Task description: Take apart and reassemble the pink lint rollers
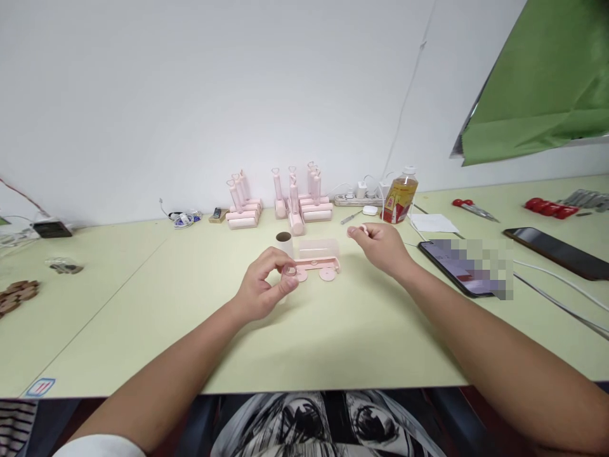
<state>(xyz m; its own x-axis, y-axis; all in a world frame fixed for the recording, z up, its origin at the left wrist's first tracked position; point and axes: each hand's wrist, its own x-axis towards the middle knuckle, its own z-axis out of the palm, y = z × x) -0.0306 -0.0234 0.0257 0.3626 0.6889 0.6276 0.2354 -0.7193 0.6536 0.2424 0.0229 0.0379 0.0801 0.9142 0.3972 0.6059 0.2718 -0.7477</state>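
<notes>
My left hand [264, 285] is closed round a clear, pinkish tube-like part [290, 270], seen nearly end-on. Its far end is mostly hidden by the hand. Between the thumb and fingers of my right hand [383, 246] is a small pale pink piece [364, 228], too small to make out fully. Just behind the left hand stands a paper-cored white roll [284, 238]. Beside it lie a clear half-round cover [320, 247], a long pink holder [318, 263] and two pink discs, one of them the right disc [327, 274].
Several assembled pink lint rollers [244, 214] stand along the wall. A power strip [354, 200], a drink bottle [400, 195] and a screwdriver [349, 218] are at the back. To the right lie a lit phone [447, 263], a dark phone [554, 252] and white cables [556, 289].
</notes>
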